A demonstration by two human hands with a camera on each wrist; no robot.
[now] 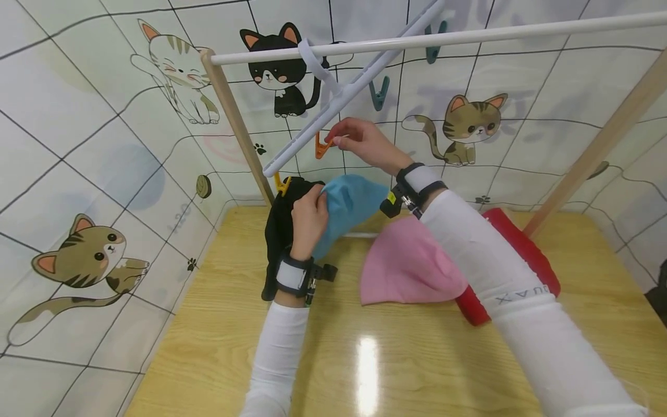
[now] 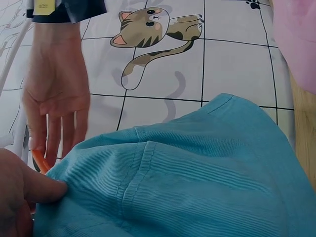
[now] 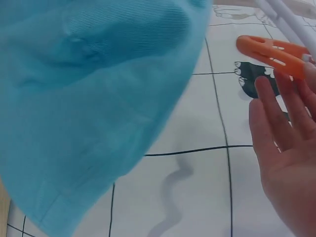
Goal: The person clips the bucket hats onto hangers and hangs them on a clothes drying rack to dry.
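My left hand point(image 1: 310, 220) pinches the edge of a light blue cloth hat point(image 1: 346, 200) just under the white hanger point(image 1: 354, 87). In the left wrist view, the hat's stitched seams point(image 2: 136, 173) show close up. My right hand point(image 1: 372, 143) pinches an orange clip point(image 1: 322, 146) on the hanger between thumb and finger. The right wrist view shows this orange clip point(image 3: 271, 54) apart from the blue hat point(image 3: 98, 98). A yellow clip point(image 1: 282, 184) holds a black cloth item point(image 1: 281, 226) at the hanger's near end, beside my left hand.
The hanger hooks over a white rail point(image 1: 469, 37) on wooden posts point(image 1: 237, 121). Two green clips point(image 1: 379, 94) hang farther along it. A pink hat point(image 1: 409, 263) and a red cloth item point(image 1: 526, 249) lie on the wooden table point(image 1: 208, 347). Cat-patterned walls stand behind and left.
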